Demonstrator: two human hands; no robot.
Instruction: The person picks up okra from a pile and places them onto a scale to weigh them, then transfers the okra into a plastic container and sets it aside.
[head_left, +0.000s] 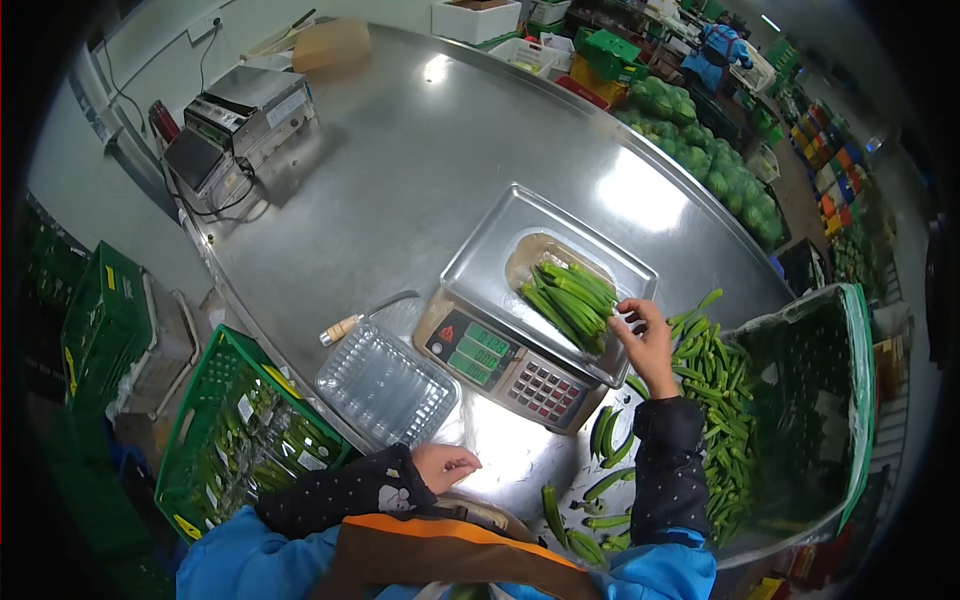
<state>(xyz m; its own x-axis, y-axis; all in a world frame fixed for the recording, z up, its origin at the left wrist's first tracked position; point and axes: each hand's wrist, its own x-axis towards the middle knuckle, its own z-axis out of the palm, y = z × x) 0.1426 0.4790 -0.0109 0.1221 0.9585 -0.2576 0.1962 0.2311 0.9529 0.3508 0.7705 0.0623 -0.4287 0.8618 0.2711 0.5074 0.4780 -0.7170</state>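
A bundle of green okra (570,302) lies in a clear plastic tray on the metal pan (485,245) of a digital scale (505,365) with a lit green display. At the bundle's right end, my right hand (645,343) has its fingers curled against the okra; their exact grip is partly hidden. My left hand (443,467) is held low before my body, fingers drawn together with nothing visible in them. Just above it sits a stack of clear plastic trays (388,385). A knife (365,318) with a pale handle rests behind the trays.
Loose okra (715,430) spills from a tipped green crate (855,400) at right. A green crate (215,385) of packed okra stands at left. Farther back on the steel table (400,130) is a metal machine (245,130). Bagged green produce (710,160) and a person (718,50) are beyond.
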